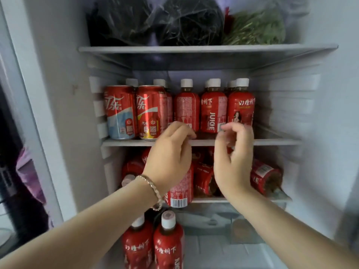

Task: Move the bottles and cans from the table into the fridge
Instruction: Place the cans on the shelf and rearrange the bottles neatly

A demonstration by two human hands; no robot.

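Note:
The open fridge's middle shelf (272, 142) carries two red cola cans (120, 111) (151, 111) at the left and several upright red juice bottles (240, 107) with white caps to their right. My left hand (171, 156), with a bracelet on its wrist, hovers in front of that shelf's edge, fingers loosely curled and holding nothing. My right hand (233, 158) is beside it, also loosely curled and empty, just short of the bottles. On the shelf below, more red bottles (266, 175) lie on their sides, partly hidden by my hands. Two upright bottles (169, 243) stand at the bottom.
The top shelf (194, 49) holds a dark plastic bag (155, 20) and bagged green vegetables (256, 26). A clear drawer (223, 222) sits under the lower shelf. The fridge's white wall (58, 94) is at the left, with purple cloth (29, 171) outside it.

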